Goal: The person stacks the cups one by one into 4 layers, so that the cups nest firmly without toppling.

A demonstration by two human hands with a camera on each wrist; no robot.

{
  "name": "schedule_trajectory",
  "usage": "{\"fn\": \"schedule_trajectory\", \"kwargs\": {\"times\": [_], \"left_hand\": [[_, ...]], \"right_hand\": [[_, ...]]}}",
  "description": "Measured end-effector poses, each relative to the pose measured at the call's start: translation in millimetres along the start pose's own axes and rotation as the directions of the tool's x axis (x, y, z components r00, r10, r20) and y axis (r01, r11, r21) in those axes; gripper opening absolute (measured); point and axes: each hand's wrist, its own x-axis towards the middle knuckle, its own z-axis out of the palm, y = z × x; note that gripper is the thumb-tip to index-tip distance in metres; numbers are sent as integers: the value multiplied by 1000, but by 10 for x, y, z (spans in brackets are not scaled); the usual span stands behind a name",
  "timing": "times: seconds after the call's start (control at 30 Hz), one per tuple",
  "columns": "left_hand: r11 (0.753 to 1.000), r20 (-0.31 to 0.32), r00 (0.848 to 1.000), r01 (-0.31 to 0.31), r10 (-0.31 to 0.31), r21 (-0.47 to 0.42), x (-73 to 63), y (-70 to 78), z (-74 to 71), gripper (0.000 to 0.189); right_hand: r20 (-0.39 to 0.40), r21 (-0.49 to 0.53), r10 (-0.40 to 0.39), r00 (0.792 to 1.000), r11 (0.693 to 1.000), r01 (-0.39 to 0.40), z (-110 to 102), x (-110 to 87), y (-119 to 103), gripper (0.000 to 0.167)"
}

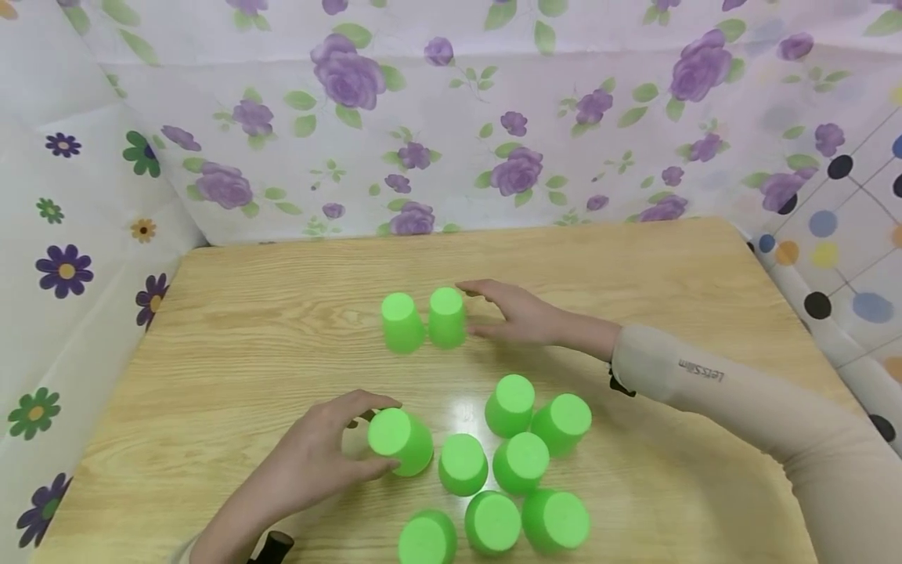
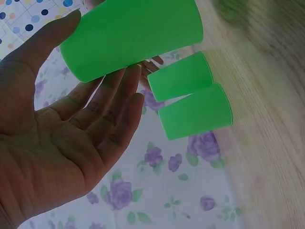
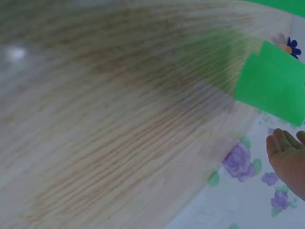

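Observation:
My left hand (image 1: 327,454) curves its thumb and fingers round an upside-down green cup (image 1: 409,445) on the near side of the table. In the left wrist view that cup (image 2: 136,40) lies between the thumb and the fingers of the left hand (image 2: 71,133). Farther back, two more upside-down green cups stand side by side, a left one (image 1: 404,329) and a right one (image 1: 447,321). Beside the right one is my right hand (image 1: 521,313), thumb and fingers spread apart and holding nothing. The right wrist view shows this hand (image 3: 290,164) below green cups (image 3: 271,88).
Several more upside-down green cups, among them a middle one (image 1: 463,466) and a back one (image 1: 510,405), cluster right of the left hand. They stand on a wood-grain table (image 1: 268,313). Flowered cloth (image 1: 282,141) hangs along its far edge, with patterned sheets at both sides.

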Motion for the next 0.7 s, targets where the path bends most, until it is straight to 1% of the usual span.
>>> {"fn": "schedule_trajectory", "kwargs": {"times": [0.13,0.33,0.4,0.43,0.53,0.63,0.7], "left_hand": [[1000,-5,1000,-17,17,9,-25,-24,10,51],[1000,-10,1000,-26,26,8,-46,-34,5,52],[1000,-9,1000,-18,18,5,-46,-23,-20,51],[1000,-14,1000,-24,24,2,-45,-21,-40,51],[999,-44,998,-36,36,3,-24,-21,-108,51],[997,-84,993,-81,81,11,5,-25,-168,51],[996,-94,991,-93,92,0,13,-20,-185,52]], "right_hand": [[11,26,-6,1000,1000,5,43,88,9,62],[10,-40,-54,998,998,55,56,148,-19,55],[13,-52,-73,997,996,73,36,151,-22,54],[13,-54,-79,997,995,79,28,153,-22,54],[7,-52,-85,996,995,85,21,163,-11,54],[8,-50,-74,997,996,74,35,182,2,55],[12,-49,-64,998,997,64,52,197,8,57]]}}
